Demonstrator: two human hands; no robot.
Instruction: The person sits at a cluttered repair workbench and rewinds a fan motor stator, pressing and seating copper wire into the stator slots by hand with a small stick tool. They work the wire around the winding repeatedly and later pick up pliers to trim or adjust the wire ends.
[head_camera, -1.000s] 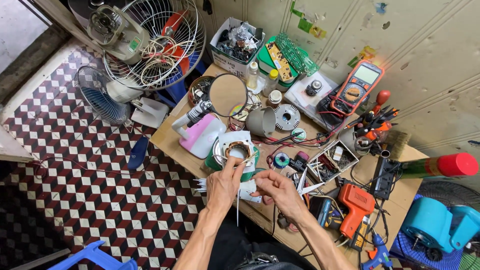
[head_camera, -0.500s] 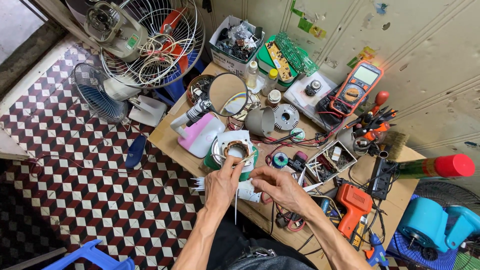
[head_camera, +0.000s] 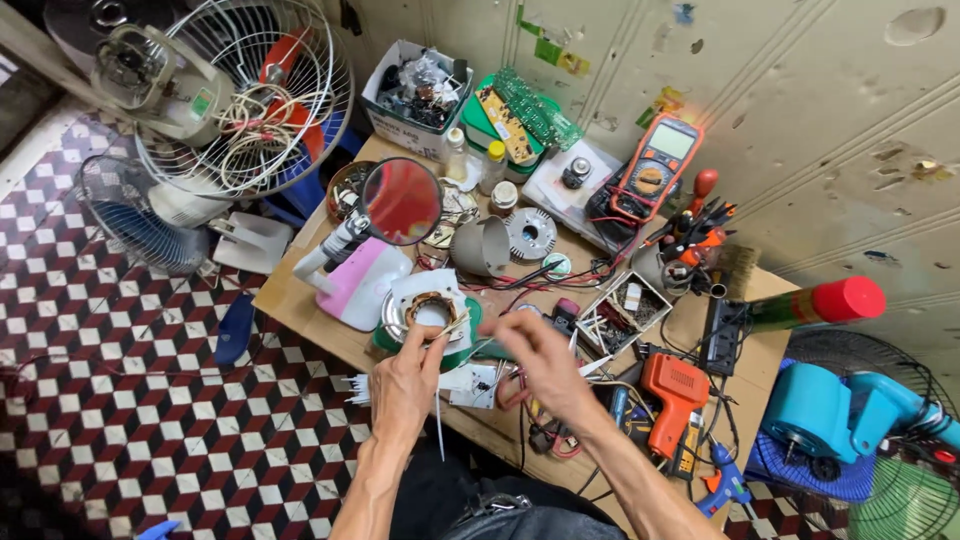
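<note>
A fan motor stator (head_camera: 431, 309), a copper coil ring on a white and green housing, sits on the wooden table (head_camera: 300, 300) in front of me. My left hand (head_camera: 405, 385) pinches at its near edge with thumb and forefinger. A thin white cable tie (head_camera: 438, 432) hangs down from that hand. My right hand (head_camera: 540, 362) hovers to the right of the stator, above tangled wires. It is blurred with its fingers curled, and I cannot see what it holds.
A magnifier lamp (head_camera: 401, 200) on a pink base stands behind the stator. Nearby are a grey cone (head_camera: 480, 246), an orange multimeter (head_camera: 655, 168), an orange drill (head_camera: 676, 392), a red-capped spray can (head_camera: 818, 304), a blue blower (head_camera: 828, 415) and a fan guard (head_camera: 250, 95).
My right hand has lifted up and to the right, away from my left hand, and is blurred. My left hand stays pinched at the stator.
</note>
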